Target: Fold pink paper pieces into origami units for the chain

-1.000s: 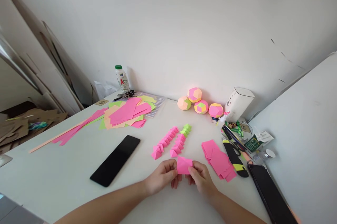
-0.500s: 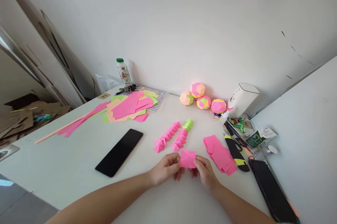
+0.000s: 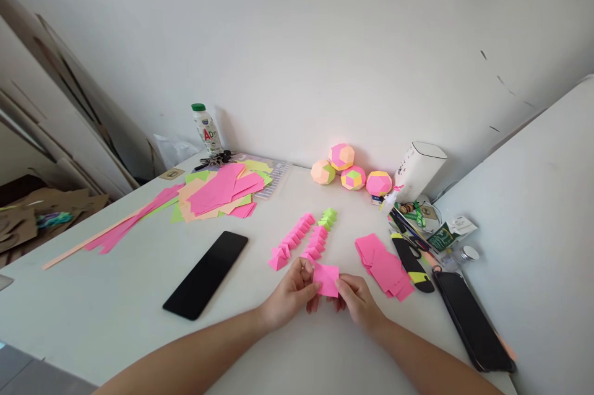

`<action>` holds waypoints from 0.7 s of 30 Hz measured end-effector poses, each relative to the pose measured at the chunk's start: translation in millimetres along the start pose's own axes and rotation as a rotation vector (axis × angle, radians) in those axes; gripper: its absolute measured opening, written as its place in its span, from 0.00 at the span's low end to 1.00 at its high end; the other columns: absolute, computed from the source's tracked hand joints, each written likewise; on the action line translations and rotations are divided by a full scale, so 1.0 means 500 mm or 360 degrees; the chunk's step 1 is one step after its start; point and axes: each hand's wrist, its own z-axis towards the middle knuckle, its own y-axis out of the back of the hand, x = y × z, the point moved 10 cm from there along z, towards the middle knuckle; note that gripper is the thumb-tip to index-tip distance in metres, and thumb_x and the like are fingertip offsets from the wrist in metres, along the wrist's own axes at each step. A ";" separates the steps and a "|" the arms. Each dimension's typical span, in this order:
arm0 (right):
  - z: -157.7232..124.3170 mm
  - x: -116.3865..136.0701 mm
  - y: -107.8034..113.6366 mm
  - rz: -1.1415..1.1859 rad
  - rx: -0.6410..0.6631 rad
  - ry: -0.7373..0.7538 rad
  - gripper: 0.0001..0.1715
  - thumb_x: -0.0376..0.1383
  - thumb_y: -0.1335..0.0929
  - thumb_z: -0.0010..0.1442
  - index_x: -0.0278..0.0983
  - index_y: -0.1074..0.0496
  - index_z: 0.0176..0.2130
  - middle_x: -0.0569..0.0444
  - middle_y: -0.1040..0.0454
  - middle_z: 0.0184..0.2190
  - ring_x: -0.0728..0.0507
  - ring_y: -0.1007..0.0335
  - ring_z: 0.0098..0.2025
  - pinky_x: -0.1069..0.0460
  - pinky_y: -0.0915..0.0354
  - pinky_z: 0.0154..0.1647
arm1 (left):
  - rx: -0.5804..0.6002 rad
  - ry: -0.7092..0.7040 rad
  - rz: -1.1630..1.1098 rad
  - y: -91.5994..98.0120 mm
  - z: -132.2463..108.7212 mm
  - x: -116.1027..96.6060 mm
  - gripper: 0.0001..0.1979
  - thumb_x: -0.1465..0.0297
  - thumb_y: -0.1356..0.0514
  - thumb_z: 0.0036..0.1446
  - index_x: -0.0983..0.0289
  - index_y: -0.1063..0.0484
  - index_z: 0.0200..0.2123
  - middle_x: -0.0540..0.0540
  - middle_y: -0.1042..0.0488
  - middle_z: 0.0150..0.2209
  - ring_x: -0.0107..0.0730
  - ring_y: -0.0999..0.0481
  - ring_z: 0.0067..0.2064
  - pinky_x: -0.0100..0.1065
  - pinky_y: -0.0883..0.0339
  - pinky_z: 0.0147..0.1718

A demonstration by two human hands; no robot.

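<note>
A small pink paper square (image 3: 327, 280) is held up above the table between both hands. My left hand (image 3: 293, 291) pinches its left edge, thumb on the near face. On the opposite edge, my right hand (image 3: 359, 300) grips the same sheet between thumb and fingers. Just beyond lie two rows of folded paper pieces: a pink row (image 3: 293, 239) on the left, and a pink row (image 3: 315, 243) ending in green pieces (image 3: 327, 218). To the right of my hands rests a loose pile of pink paper squares (image 3: 385, 266).
A black phone (image 3: 206, 275) lies left, another dark phone (image 3: 474, 319) right. Beside the pile is a black-and-yellow cutter (image 3: 412, 262). Several paper balls (image 3: 353, 177) sit by the wall near a white container (image 3: 420, 169). Coloured sheets (image 3: 218, 192) and a bottle (image 3: 206, 129) stand back left.
My left thumb has slid slightly onto the pink square's face, and the sheet is a little tilted. The whole view has shifted a bit; both hands keep their hold.
</note>
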 end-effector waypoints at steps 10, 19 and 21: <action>-0.027 0.054 0.015 -0.0407 -0.0290 0.0573 0.17 0.30 0.37 0.58 0.40 0.37 0.49 0.45 0.36 0.47 0.46 0.33 0.32 0.51 0.34 0.30 | -0.0015 0.0110 0.0115 0.012 -0.002 0.010 0.15 0.59 0.40 0.55 0.65 0.34 0.37 0.45 0.35 0.20 0.22 0.35 0.18 0.27 0.43 0.20; -0.001 0.028 0.036 -0.0271 -0.0278 0.0315 0.07 0.37 0.36 0.59 0.38 0.29 0.33 0.45 0.36 0.48 0.42 0.33 0.41 0.54 0.36 0.28 | 0.0147 0.0211 0.0281 -0.004 -0.004 0.011 0.19 0.58 0.41 0.55 0.68 0.31 0.42 0.45 0.36 0.19 0.21 0.37 0.19 0.27 0.44 0.21; 0.002 0.031 0.030 -0.0196 -0.0218 0.0277 0.10 0.40 0.35 0.60 0.37 0.29 0.32 0.46 0.33 0.43 0.43 0.34 0.36 0.54 0.38 0.27 | 0.0185 0.0220 0.0293 -0.010 -0.006 0.008 0.18 0.57 0.40 0.54 0.68 0.31 0.39 0.45 0.37 0.19 0.20 0.39 0.18 0.27 0.45 0.19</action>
